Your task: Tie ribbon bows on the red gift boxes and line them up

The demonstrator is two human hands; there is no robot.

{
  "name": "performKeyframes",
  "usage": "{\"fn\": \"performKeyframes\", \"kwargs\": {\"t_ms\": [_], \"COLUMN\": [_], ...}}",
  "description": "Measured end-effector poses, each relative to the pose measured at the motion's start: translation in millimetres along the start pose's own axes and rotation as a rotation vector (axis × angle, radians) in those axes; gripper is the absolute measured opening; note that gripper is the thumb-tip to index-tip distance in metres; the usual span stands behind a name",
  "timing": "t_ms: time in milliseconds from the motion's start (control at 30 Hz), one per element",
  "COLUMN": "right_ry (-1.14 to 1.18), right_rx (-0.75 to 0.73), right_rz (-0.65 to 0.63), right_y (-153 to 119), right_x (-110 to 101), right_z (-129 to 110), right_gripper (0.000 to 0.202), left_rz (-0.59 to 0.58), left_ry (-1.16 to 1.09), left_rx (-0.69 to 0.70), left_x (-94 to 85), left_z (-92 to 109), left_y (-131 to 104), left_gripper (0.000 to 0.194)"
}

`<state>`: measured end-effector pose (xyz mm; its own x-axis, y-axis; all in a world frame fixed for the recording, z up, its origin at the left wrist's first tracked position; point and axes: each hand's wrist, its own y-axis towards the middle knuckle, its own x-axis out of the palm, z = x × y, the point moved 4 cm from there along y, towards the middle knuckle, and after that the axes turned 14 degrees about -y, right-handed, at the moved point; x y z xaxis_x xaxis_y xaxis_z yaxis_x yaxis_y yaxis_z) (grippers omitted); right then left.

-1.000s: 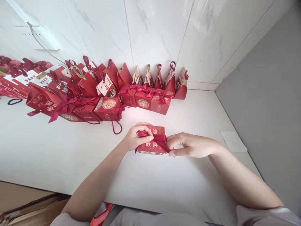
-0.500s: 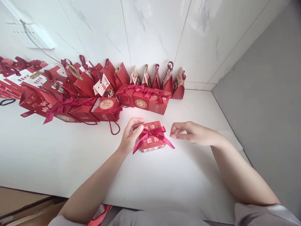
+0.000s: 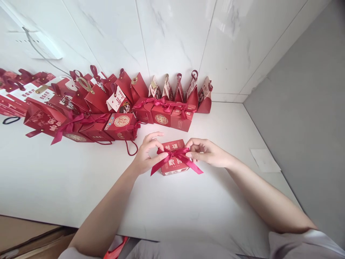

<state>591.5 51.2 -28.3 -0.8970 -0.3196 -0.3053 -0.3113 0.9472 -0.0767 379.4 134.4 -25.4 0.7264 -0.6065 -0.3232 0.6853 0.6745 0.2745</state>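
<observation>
Head view:

- Red gift box (image 3: 174, 163): lying flat on the white counter (image 3: 81, 180), just below the centre of the frame, gold characters showing on its lid and front face.
- Ribbon bow (image 3: 174, 154): sitting across the top of the box; two tails are trailing outward, one toward lower left, one toward lower right, both resting on the counter.
- Left hand (image 3: 147, 154): lying just left of the box, touching it; thumb and forefinger are pinching the left loop of the bow, the other fingers curling loosely above.
- Right hand (image 3: 206, 151): lying just right of the box; fingertips are pinching the right loop of the bow, the palm staying clear of the counter.
- Box position relative to hands: sitting between them, both hands meeting at the bow over its top.
- Row of red gift bags and boxes (image 3: 113, 104): standing against the marble wall (image 3: 175, 36), running from the left edge to the upper centre, well apart from the right hand, near the left.
- White paper slip (image 3: 265, 160): lying at the right of the counter, beside the grey wall (image 3: 309, 90).
</observation>
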Motion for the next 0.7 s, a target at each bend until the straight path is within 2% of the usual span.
{"fn": "performKeyframes", "kwargs": {"t_ms": [167, 300, 400, 433, 467, 533, 567, 600, 633, 700], "right_ry": [0.073, 0.074, 0.073, 0.075, 0.076, 0.068, 0.056, 0.038, 0.025, -0.028], "right_rx": [-0.021, -0.023, -0.026, -0.033, -0.042, -0.063, -0.071, -0.074, -0.077, -0.043], "right_rz": [-0.062, -0.062, -0.047, -0.022, 0.013, 0.108, 0.169, 0.236, 0.324, 0.569], "right_y": [2.2, 0.7, 1.3, 1.8, 2.6, 4.8, 6.3, 8.1, 9.9, 12.2], "right_x": [5.6, 6.2, 4.4, 2.1, -1.0, -8.3, -11.7, -14.3, -16.4, -18.6], "right_z": [2.7, 1.8, 0.7, 0.6, 1.0, 5.2, 9.7, 16.0, 23.8, 43.4], "right_gripper": [0.027, 0.029, 0.028, 0.025, 0.023, 0.024, 0.026, 0.027, 0.028, 0.028], "left_rz": [-0.014, -0.026, -0.042, -0.075, -0.128, -0.236, -0.260, -0.253, -0.215, -0.142], "left_ry": [-0.023, -0.029, -0.101, -0.144, -0.174, -0.160, -0.122, -0.083, -0.062, -0.060], "left_rx": [-0.050, -0.095, -0.124, -0.133, -0.149, -0.204, -0.242, -0.281, -0.313, -0.338], "left_x": [1.2, 3.7, -0.2, -1.1, -1.0, 1.9, 3.9, 5.7, 6.6, 6.2], "left_z": [-1.4, 2.9, 6.5, 7.9, 9.3, 10.3, 9.5, 8.0, 6.6, 6.0], "left_y": [0.7, -0.5, -2.3, -3.5, -5.1, -9.9, -12.6, -15.1, -17.3, -21.3], "left_gripper": [0.025, 0.027, 0.018, 0.021, 0.045, 0.108, 0.127, 0.134, 0.132, 0.117]}}
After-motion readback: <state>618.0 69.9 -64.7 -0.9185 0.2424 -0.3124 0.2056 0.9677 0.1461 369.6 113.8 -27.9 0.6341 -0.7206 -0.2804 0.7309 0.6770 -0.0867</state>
